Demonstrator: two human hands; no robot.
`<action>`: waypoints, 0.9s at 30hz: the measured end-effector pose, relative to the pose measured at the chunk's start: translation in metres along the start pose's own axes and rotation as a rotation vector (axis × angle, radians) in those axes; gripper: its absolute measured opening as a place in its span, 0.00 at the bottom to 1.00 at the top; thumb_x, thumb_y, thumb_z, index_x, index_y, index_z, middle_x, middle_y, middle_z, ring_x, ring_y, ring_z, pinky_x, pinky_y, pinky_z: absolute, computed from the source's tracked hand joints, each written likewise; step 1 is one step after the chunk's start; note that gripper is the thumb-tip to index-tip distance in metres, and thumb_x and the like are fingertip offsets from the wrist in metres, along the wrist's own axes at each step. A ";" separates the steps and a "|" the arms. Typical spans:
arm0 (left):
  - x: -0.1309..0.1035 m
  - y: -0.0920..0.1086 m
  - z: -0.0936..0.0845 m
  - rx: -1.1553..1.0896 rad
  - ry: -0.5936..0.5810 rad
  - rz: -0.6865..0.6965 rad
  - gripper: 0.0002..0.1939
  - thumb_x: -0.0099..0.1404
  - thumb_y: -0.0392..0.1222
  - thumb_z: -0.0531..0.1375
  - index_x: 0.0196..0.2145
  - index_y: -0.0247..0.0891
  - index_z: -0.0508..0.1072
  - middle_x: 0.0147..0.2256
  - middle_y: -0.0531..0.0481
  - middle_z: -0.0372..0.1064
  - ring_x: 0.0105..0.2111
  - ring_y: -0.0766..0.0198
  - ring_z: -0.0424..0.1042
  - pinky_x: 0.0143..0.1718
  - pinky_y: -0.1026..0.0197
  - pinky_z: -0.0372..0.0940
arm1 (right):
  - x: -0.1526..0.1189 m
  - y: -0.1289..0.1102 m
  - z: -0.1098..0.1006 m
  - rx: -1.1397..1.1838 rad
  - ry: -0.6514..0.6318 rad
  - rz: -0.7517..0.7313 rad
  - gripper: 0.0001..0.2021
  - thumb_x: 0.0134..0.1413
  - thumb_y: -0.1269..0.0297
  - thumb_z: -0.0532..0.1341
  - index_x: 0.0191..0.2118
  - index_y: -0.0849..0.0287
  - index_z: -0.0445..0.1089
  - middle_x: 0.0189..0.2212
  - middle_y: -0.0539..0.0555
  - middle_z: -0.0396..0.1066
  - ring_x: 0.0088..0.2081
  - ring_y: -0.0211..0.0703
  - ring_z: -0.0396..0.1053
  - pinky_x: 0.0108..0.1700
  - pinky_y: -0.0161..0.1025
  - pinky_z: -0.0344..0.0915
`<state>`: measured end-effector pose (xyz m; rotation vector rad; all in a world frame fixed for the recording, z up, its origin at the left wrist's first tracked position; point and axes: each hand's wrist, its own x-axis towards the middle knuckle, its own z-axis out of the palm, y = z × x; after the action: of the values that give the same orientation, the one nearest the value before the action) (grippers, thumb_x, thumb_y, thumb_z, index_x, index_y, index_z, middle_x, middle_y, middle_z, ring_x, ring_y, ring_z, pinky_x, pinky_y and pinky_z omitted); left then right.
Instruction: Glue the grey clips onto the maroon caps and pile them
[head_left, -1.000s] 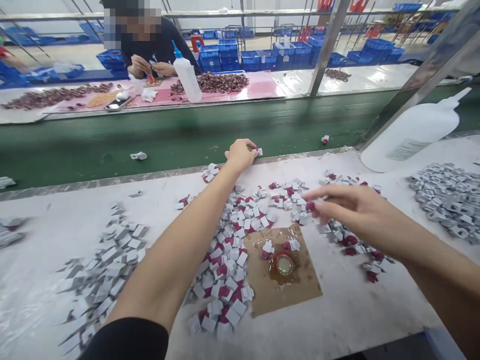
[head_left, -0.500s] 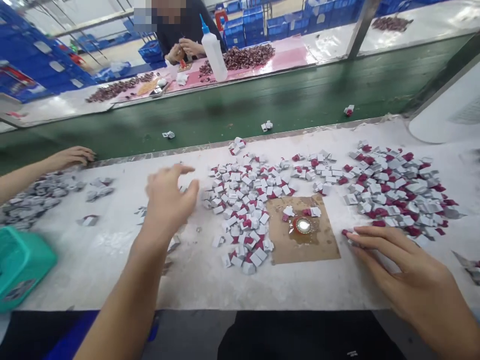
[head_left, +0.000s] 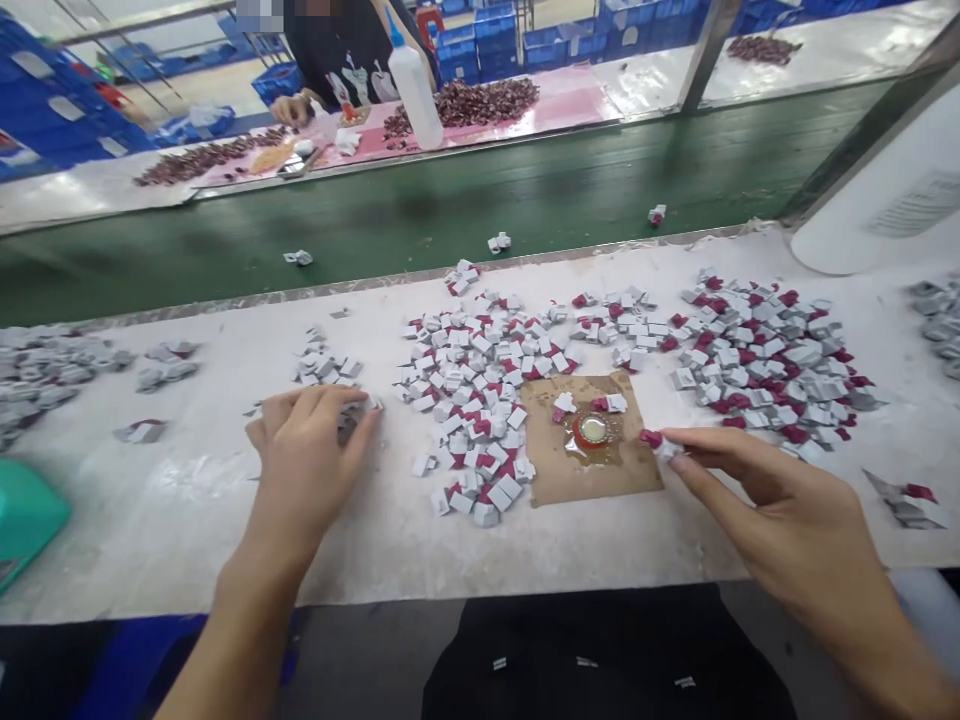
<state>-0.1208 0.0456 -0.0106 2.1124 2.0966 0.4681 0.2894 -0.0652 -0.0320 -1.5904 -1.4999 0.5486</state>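
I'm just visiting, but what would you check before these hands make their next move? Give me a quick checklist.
1. Right hand has a piece: ok. Its fingertips pinch a small white-and-maroon piece.
2. Left hand has a sure grip: cannot tell. It is down at the small grey-white pieces, its hold mostly hidden.
3. Square brown cardboard sheet not covered by a hand: ok. The right hand is just beside it.
4. Sheet dry all over: not ok. A shiny wet patch surrounds a round, red-edged disc.
5. Sheet free of loose pieces: not ok. Two more white-and-maroon pieces lie near the disc.
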 end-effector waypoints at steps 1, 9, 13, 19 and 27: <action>-0.002 0.001 -0.002 -0.004 -0.001 -0.014 0.14 0.74 0.53 0.60 0.47 0.44 0.80 0.53 0.33 0.82 0.66 0.21 0.71 0.67 0.22 0.63 | 0.003 -0.006 0.004 0.030 -0.001 0.004 0.08 0.76 0.59 0.72 0.53 0.38 0.87 0.49 0.42 0.90 0.49 0.44 0.89 0.54 0.38 0.84; -0.028 0.008 -0.006 -0.149 -0.167 -0.068 0.19 0.72 0.65 0.65 0.43 0.51 0.85 0.41 0.47 0.86 0.40 0.45 0.81 0.38 0.51 0.72 | 0.022 -0.034 0.020 -0.011 -0.073 -0.166 0.11 0.78 0.71 0.67 0.54 0.52 0.87 0.50 0.50 0.91 0.53 0.45 0.90 0.57 0.38 0.85; -0.035 0.015 0.008 -0.092 -0.012 0.059 0.19 0.76 0.58 0.58 0.39 0.45 0.84 0.41 0.40 0.85 0.44 0.40 0.81 0.50 0.42 0.73 | 0.026 -0.034 0.021 -0.055 -0.095 -0.201 0.10 0.78 0.73 0.67 0.52 0.54 0.86 0.48 0.52 0.91 0.50 0.44 0.90 0.54 0.38 0.85; -0.050 0.016 0.010 -0.214 -0.060 0.018 0.18 0.83 0.54 0.57 0.52 0.45 0.85 0.53 0.41 0.84 0.49 0.45 0.83 0.47 0.49 0.77 | 0.024 -0.033 0.022 -0.014 -0.085 -0.166 0.10 0.78 0.70 0.67 0.52 0.50 0.87 0.48 0.51 0.91 0.50 0.49 0.90 0.54 0.44 0.86; -0.049 0.021 -0.004 -0.358 -0.056 -0.051 0.12 0.76 0.55 0.68 0.50 0.48 0.84 0.42 0.46 0.82 0.42 0.48 0.81 0.46 0.50 0.78 | 0.023 -0.033 0.020 0.235 -0.048 0.077 0.07 0.74 0.59 0.74 0.51 0.41 0.91 0.48 0.51 0.91 0.49 0.54 0.90 0.53 0.49 0.89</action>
<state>-0.1014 -0.0040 -0.0064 1.8425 1.8653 0.7082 0.2590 -0.0406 -0.0103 -1.4642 -1.3581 0.7819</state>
